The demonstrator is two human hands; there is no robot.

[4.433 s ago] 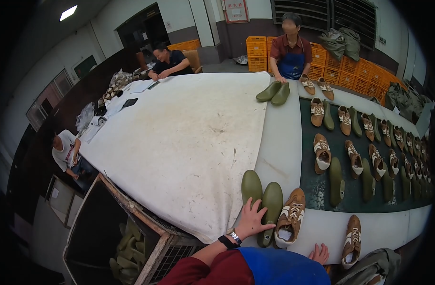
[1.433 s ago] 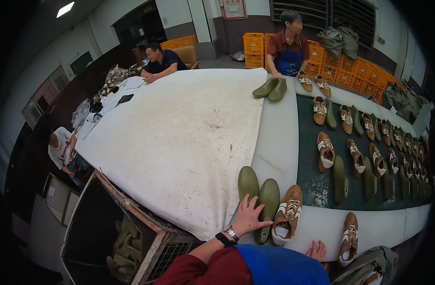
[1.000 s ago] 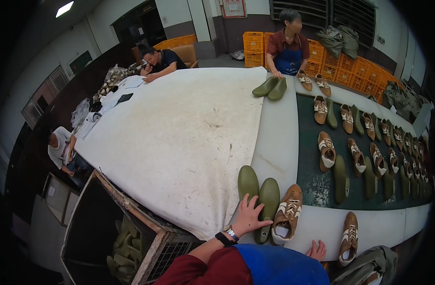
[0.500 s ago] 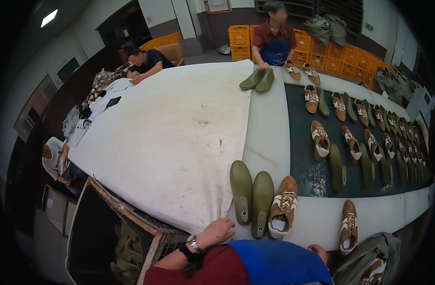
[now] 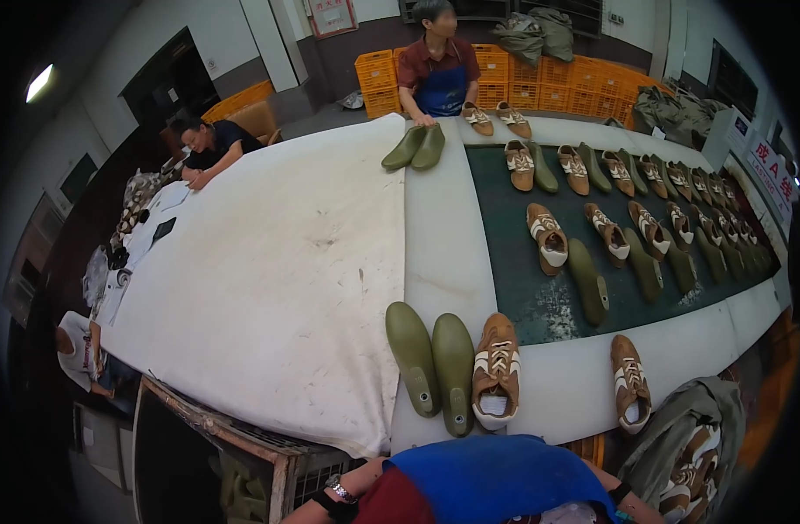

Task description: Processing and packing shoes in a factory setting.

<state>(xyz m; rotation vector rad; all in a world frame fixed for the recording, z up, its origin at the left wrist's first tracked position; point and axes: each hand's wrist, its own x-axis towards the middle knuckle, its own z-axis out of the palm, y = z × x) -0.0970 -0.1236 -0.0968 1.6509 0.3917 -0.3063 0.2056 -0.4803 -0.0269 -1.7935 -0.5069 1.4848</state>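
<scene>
Moved: left hand, which lay spread beside the green lasts a moment earlier, had pulled back – only the left wrist [image 5: 334, 491] with its watch showed at the bottom edge, fingers out of frame.
Right hand: just the wrist [image 5: 621, 492] at lower right – grip state could not be told for either hand.
Lasts: pair of olive-green shoe lasts [image 5: 435, 367] lay side by side at lower centre, on the white table edge [image 5: 443, 253], untouched.
Shoe: tan-and-white shoe [image 5: 496, 371] touched the right-hand last.
Handling: lasts looked rigid, smooth, fairly solid – probably slick; best gripped across the waist or the heel end.
Belt: dark conveyor [image 5: 513, 262] at centre right carried more shoes.
</scene>
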